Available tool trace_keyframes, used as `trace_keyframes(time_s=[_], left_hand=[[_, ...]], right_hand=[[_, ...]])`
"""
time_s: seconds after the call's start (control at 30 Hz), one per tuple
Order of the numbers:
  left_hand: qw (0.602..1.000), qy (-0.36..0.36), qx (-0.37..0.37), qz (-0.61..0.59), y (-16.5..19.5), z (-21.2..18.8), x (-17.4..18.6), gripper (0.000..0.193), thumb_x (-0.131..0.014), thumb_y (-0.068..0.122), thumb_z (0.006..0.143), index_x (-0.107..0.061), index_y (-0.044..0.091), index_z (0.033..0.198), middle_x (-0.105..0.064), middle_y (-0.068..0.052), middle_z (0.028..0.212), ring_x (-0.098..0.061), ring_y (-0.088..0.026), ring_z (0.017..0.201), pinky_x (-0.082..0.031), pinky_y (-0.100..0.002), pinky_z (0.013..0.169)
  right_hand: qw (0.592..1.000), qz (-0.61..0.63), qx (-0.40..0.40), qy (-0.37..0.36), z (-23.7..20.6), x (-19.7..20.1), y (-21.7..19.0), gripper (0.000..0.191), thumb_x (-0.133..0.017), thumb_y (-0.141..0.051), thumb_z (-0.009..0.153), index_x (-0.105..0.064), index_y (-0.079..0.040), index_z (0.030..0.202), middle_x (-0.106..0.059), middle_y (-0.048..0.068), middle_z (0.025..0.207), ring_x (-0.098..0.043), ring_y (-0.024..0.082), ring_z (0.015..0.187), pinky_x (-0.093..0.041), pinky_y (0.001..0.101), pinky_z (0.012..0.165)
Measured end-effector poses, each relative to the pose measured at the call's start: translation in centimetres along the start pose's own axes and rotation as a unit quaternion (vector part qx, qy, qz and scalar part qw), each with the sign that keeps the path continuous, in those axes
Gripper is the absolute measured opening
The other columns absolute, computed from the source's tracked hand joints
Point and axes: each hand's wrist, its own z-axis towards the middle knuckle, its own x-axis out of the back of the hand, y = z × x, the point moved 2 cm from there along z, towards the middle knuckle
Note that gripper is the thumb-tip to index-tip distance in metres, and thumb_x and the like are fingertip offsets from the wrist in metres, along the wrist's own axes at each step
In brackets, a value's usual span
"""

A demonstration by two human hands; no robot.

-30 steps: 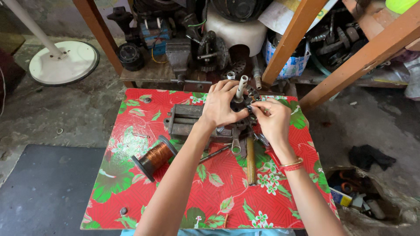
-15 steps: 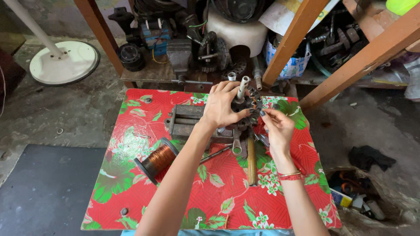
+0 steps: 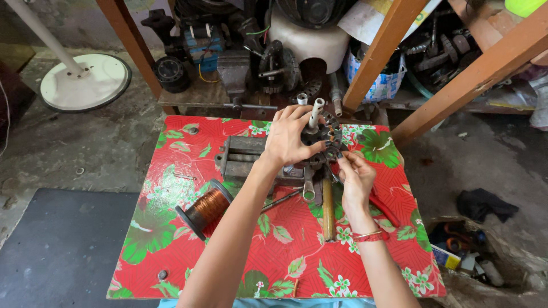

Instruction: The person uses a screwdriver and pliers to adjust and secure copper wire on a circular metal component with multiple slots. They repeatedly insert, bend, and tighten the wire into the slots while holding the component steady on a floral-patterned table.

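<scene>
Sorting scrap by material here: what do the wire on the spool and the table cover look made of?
Wire on the spool: likely copper, judging by its shiny orange-brown coils. Table cover: probably plastic-coated cloth or vinyl, glossy red with a printed leaf and flower pattern; the exact material is uncertain.

1 copper wire spool [image 3: 206,206], 1 wrench [image 3: 309,188], 1 wooden-handled tool [image 3: 327,208], 2 hands [image 3: 291,137] [image 3: 355,177].

1. The motor stator [image 3: 328,142] is a dark round ring of metal with slots around its inner edge. It sits on the red flowered table, near the far edge, partly covered by the hands.
2. A white shaft [image 3: 315,112] rises upright from its middle.
3. Thin copper wire shows in the slots on its right side, too fine to follow.
</scene>
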Motion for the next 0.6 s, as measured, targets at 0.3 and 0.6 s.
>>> trace_keyframes(time_s=[0.3, 0.6], left_hand=[[1.0, 0.013, -0.01, 0.014, 0.2, -0.1, 0.1, 0.052, -0.083, 0.044, 0.067, -0.072, 0.017, 0.109, -0.064, -0.007, 0.131, -0.054, -0.033, 0.126, -0.039, -0.049, 0.109], [1.0, 0.006, -0.02, -0.003, -0.3, -0.1, 0.0, 0.037, -0.068, 0.032, 0.083, -0.07, 0.014, 0.116, -0.064, -0.008, 0.134, -0.054, -0.033, 0.129, -0.037, -0.049, 0.112]], right_hand=[[0.981, -0.159, 0.109, 0.022, -1.6, -1.6, 1.8, 0.012, -0.076, 0.001, 0.09, -0.077, 0.004, 0.101, -0.061, -0.003, 0.074, -0.046, 0.001, 0.062, -0.034, 0.0192, 0.056], [0.957, -0.248, 0.149, -0.003, -5.1, -3.0, -2.2, 0.019, -0.073, -0.001, 0.091, -0.077, 0.003, 0.11, -0.062, -0.003, 0.077, -0.048, 0.003, 0.063, -0.037, 0.0207, 0.053]])
